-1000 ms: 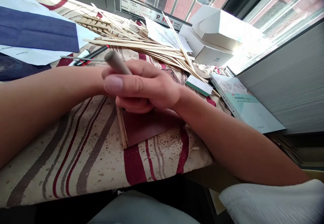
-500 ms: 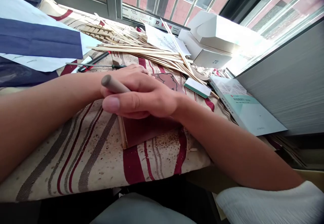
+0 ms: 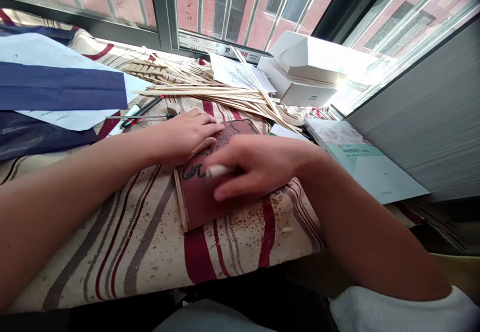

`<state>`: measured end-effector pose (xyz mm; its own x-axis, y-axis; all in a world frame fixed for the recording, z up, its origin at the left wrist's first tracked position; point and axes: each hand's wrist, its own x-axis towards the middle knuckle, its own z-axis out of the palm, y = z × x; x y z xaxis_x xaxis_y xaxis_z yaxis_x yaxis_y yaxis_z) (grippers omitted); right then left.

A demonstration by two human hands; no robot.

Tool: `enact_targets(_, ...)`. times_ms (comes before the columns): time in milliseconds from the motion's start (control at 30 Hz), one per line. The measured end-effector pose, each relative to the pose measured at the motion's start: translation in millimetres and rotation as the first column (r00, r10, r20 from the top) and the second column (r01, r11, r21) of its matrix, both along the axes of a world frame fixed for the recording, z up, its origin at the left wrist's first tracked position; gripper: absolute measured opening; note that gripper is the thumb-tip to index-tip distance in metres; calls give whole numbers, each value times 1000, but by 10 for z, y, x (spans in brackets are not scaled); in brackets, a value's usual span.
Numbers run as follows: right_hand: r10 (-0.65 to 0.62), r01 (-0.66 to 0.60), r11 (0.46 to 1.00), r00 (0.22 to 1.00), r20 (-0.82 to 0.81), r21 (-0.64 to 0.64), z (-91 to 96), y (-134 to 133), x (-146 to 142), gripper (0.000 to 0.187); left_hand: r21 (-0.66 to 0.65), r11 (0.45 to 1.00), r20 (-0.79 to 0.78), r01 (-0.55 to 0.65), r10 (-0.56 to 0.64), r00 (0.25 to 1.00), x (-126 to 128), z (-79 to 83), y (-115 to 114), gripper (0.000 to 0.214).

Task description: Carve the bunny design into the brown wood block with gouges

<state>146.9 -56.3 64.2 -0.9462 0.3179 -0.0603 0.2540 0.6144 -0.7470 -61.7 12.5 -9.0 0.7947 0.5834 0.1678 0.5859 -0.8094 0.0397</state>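
A reddish-brown board (image 3: 202,204) with dark curling outlines lies on the striped cloth. My left hand (image 3: 187,134) rests on the board's upper left part, fingers stretched out and flat, holding nothing. Over the middle of the board is my right hand (image 3: 258,164), blurred by motion and closed around a pale grey, round-ended stick-like tool (image 3: 219,171). The tool's other end is hidden by the hand, so its kind does not show. Small brown shavings (image 3: 258,212) are scattered on the cloth along the board's near side.
Thin wooden strips (image 3: 210,91) are heaped toward the window, near a white box (image 3: 303,72). On the right lies a book (image 3: 360,157). Pens (image 3: 146,107) and a thin metal rod with a dark handle (image 3: 142,117) lie left, beside dark blue cloth (image 3: 60,87).
My right hand has moved right and slightly down, away from my left hand, with the tool still in it. More of the board's outlines now show. The view has tilted up slightly.
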Motion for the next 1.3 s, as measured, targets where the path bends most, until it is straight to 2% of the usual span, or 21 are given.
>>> enact_targets(67, -5, -30, 995, 937, 348, 94, 105, -53, 65, 35, -27, 999, -64, -46, 44, 997, 14, 91, -84, 62)
enact_targets(100, -52, -19, 988, 892, 448, 154, 147, -91, 73, 34, -41, 996, -89, -76, 72, 993, 30, 127, -128, 61)
enact_targets(167, -145, 0, 967, 823, 549, 255, 202, -170, 60, 29, -72, 990, -126, -120, 110, 986, 73, 187, -205, 59)
enact_targets(233, -178, 3, 955, 804, 567, 297, 223, -227, 39, 25, -79, 985, -142, -154, 142, 980, 105, 232, -252, 58)
enact_targets(300, -169, -11, 950, 821, 545, 312, 222, -249, 29, 18, -61, 977, -153, -206, 195, 969, 103, 269, -263, 57)
enact_targets(467, -206, -32, 900, 849, 487, 435, 191, -211, 42, 7, -17, 927, -149, -374, 368, 918, 10, 322, -223, 53)
enact_targets(600, -240, 3, 904, 830, 503, 427, 184, -157, 71, 8, 91, 908, -189, -409, 419, 888, -18, 303, -221, 53)
enact_targets(767, -281, 73, 914, 824, 491, 400, 175, -56, 159, 14, 135, 885, -187, -445, 464, 866, -39, 283, -219, 54)
enact_targets(833, -267, 99, 930, 845, 464, 355, 167, 9, 230, 22, 138, 874, -179, -467, 486, 856, -44, 280, -212, 53)
enact_targets(900, -217, 113, 955, 895, 389, 273, 148, 77, 301, 33, 161, 884, -176, -439, 463, 869, -36, 273, -208, 53)
enact_targets(933, -200, 132, 964, 933, 301, 230, 131, 106, 325, 39, 177, 898, -172, -404, 432, 885, -26, 269, -208, 53)
enact_targets(1000, -230, 232, 963, 973, -31, 138, 78, 140, 323, 49, 186, 928, -162, -322, 352, 922, 5, 260, -214, 53)
enact_targets(1033, -282, 305, 950, 932, -226, 72, 43, 143, 292, 50, 167, 942, -160, -291, 317, 935, 23, 256, -219, 53)
enact_targets(1067, -345, 371, 929, 845, -409, -17, 3, 137, 242, 51, 133, 955, -158, -267, 286, 945, 40, 251, -225, 53)
enact_targets(1100, -412, 420, 901, 749, -520, -109, -39, 125, 176, 50, 90, 966, -156, -244, 256, 954, 54, 245, -229, 53)
enact_targets(1133, -472, 442, 874, 680, -562, -199, -81, 109, 100, 49, 48, 974, -154, -223, 228, 962, 63, 236, -230, 53)
enact_targets(1167, -507, 433, 859, 644, -573, -273, -121, 94, 19, 49, 11, 979, -147, -203, 203, 968, 67, 223, -227, 53)
enact_targets(1300, -571, 361, 817, 616, -542, -450, -259, 82, -278, 52, -64, 992, -62, -112, 108, 992, 33, 142, -172, 53)
